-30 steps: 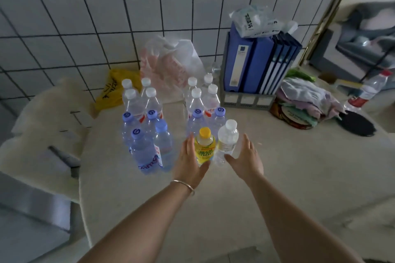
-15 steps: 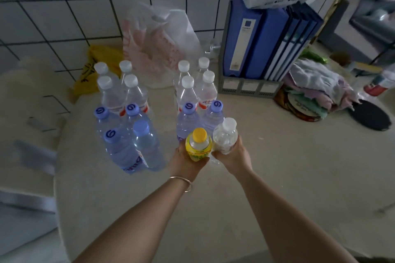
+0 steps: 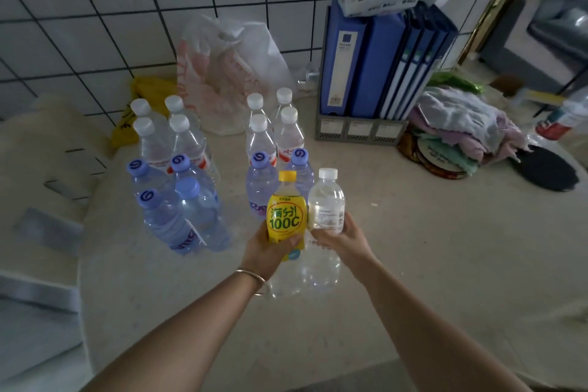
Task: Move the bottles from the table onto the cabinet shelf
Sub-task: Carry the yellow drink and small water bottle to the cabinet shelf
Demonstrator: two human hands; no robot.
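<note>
From the head view, the left hand (image 3: 267, 248) grips the yellow bottle (image 3: 287, 213) low down, with its fingers curled round the bottom of the label. The label reads "100C". The right hand (image 3: 342, 237) holds the clear bottle (image 3: 327, 200) the same way, fingers wrapped round its lower half. Its white label has tiny print that I cannot read. Both bottles stand upright, side by side above the table (image 3: 413, 248), just in front of more bottles (image 3: 178, 188).

- Yellow bottle (image 3: 287, 216) under my fingers (image 3: 294, 242): glossy plastic, slick printed label.
- Clear bottle (image 3: 326, 200): smooth transparent plastic.
- Surface (image 3: 413, 248): matt, speckled, stone-like.
- Wall tiles (image 3: 95, 25): glazed white.
- Bag (image 3: 229, 73): thin crinkled plastic.
</note>
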